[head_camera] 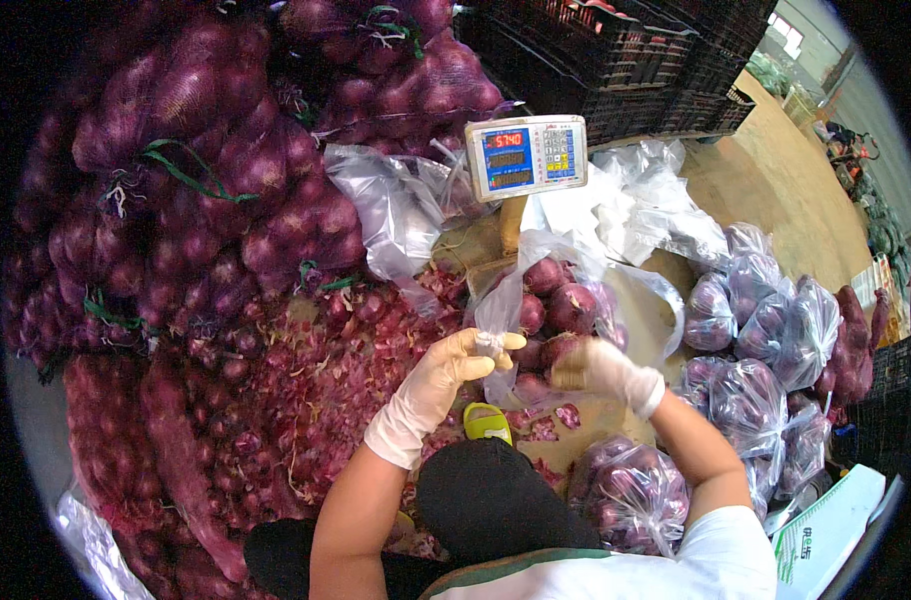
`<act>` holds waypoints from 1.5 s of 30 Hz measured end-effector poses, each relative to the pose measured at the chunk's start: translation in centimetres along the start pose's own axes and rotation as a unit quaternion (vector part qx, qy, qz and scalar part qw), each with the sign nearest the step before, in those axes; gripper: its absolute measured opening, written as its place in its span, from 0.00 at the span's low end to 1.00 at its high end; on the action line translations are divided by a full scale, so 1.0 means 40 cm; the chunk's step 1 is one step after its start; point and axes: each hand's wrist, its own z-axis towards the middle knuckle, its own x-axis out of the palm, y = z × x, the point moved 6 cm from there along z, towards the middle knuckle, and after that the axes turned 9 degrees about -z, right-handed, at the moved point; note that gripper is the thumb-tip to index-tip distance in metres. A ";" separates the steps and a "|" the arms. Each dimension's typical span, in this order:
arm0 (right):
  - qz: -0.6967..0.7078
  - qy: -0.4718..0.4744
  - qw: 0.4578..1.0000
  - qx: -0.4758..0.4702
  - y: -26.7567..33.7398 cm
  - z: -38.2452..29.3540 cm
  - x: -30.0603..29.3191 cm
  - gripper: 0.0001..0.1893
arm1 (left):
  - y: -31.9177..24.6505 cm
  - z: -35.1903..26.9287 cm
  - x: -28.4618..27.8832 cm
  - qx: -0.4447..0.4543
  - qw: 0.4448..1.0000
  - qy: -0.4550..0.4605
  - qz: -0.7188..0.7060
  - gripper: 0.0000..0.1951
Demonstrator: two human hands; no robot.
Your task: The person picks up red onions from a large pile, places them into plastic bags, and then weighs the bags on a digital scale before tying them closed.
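A clear plastic bag [500, 296] holding several red onions [573, 307] sits before me, below the display of a digital scale [527, 157]. My left hand [463, 360], in a pale glove, pinches the gathered plastic at the bag's left side. Over the front right of the onions is my right hand [598, 371], gloved too and blurred by motion. Its fingers touch or hover by an onion; whether they grip it cannot be made out. The bag's right edge [673, 307] hangs loose in a curve. Onions hide most of the scale's platform.
Loose onions and skins [313, 405] cover the floor at left, below stacked mesh sacks of onions [200, 142]. Filled plastic bags [752, 390] crowd the right, and another bag [635, 495] lies near my right elbow. Black crates [620, 67] stand behind the scale. Plastic sheets [635, 202] lie beside it.
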 end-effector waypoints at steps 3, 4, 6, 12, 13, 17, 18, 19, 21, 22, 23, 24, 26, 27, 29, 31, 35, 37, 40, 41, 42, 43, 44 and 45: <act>-0.119 -0.082 0.989 -0.033 0.061 -0.121 0.045 0.19 | 0.034 0.005 0.000 -0.022 0.999 -0.014 0.043 0.27; -0.064 -0.042 0.997 0.007 0.075 -0.144 0.045 0.21 | 0.043 0.002 -0.003 -0.032 0.999 0.002 0.043 0.27; 0.063 -0.114 0.987 0.098 0.089 -0.206 0.043 0.20 | 0.045 -0.004 0.005 -0.031 0.998 -0.001 0.059 0.27; 0.314 -0.224 0.892 0.236 0.058 -0.339 0.137 0.14 | 0.054 -0.015 0.024 -0.024 0.997 -0.017 0.074 0.27; 0.326 -0.223 0.885 0.247 0.057 -0.348 0.139 0.13 | 0.052 -0.021 0.018 -0.022 0.997 -0.029 0.069 0.26; 0.354 -0.225 0.860 0.289 0.074 -0.373 0.140 0.09 | 0.038 -0.059 -0.019 -0.009 0.994 -0.101 0.042 0.23; 0.355 -0.226 0.857 0.298 0.082 -0.373 0.136 0.09 | 0.028 -0.073 -0.030 -0.008 0.991 -0.130 0.031 0.21; 0.364 -0.243 0.851 0.291 0.085 -0.373 0.134 0.08 | 0.018 -0.088 -0.042 -0.007 0.987 -0.158 0.019 0.19; 0.380 -0.276 0.838 0.277 0.090 -0.370 0.132 0.07 | 0.007 -0.117 -0.078 -0.009 0.984 -0.180 0.000 0.17; 0.370 -0.285 0.842 0.269 0.096 -0.366 0.125 0.07 | 0.002 -0.130 -0.093 -0.009 0.982 -0.190 -0.010 0.16; 0.360 -0.293 0.846 0.262 0.102 -0.360 0.115 0.08 | 0.000 -0.141 -0.101 -0.014 0.982 -0.188 -0.015 0.16; 0.350 -0.301 0.849 0.256 0.109 -0.352 0.105 0.08 | -0.010 -0.150 -0.098 -0.019 0.982 -0.187 -0.019 0.16; 0.341 -0.321 0.850 0.242 0.111 -0.328 0.093 0.08 | -0.027 -0.151 -0.076 -0.049 0.987 -0.155 -0.004 0.17; 0.346 -0.296 0.857 0.243 0.090 -0.304 0.103 0.08 | -0.044 -0.132 -0.038 -0.055 0.987 -0.133 0.066 0.19; 0.355 -0.246 0.868 0.245 0.036 -0.247 0.131 0.07 | -0.066 -0.079 0.062 -0.065 0.973 -0.085 0.205 0.23; 0.494 -0.111 0.820 0.267 0.059 -0.141 0.194 0.09 | 0.004 -0.006 0.003 -0.044 0.932 -0.084 0.350 0.30; 0.570 -0.107 0.760 0.294 -0.057 -0.085 0.206 0.14 | 0.080 0.063 0.075 -0.146 0.871 -0.182 0.433 0.46; 0.566 -0.276 0.739 0.241 -0.191 -0.093 0.133 0.19 | 0.130 0.069 0.114 -0.120 0.972 -0.110 0.171 0.26; 0.435 -0.437 0.711 0.338 -0.277 -0.142 0.047 0.21 | 0.157 0.013 0.077 -0.082 0.987 -0.137 0.029 0.11; 0.346 -0.402 0.776 0.340 -0.293 -0.132 0.039 0.20 | 0.154 0.003 0.069 -0.056 0.986 -0.155 0.000 0.10; 0.258 -0.358 0.833 0.334 -0.277 -0.100 0.039 0.18 | 0.147 -0.007 0.055 -0.034 0.984 -0.176 -0.021 0.10; 0.170 -0.308 0.880 0.320 -0.241 -0.057 0.039 0.17 | 0.136 -0.023 0.039 -0.011 0.979 -0.202 -0.040 0.10; -0.013 -0.287 0.903 0.319 -0.198 -0.024 0.022 0.21 | 0.124 -0.041 0.024 0.014 0.972 -0.228 -0.059 0.09; -0.005 -0.265 0.914 0.308 -0.173 0.003 0.015 0.20 | 0.106 -0.056 0.010 0.045 0.963 -0.254 -0.075 0.09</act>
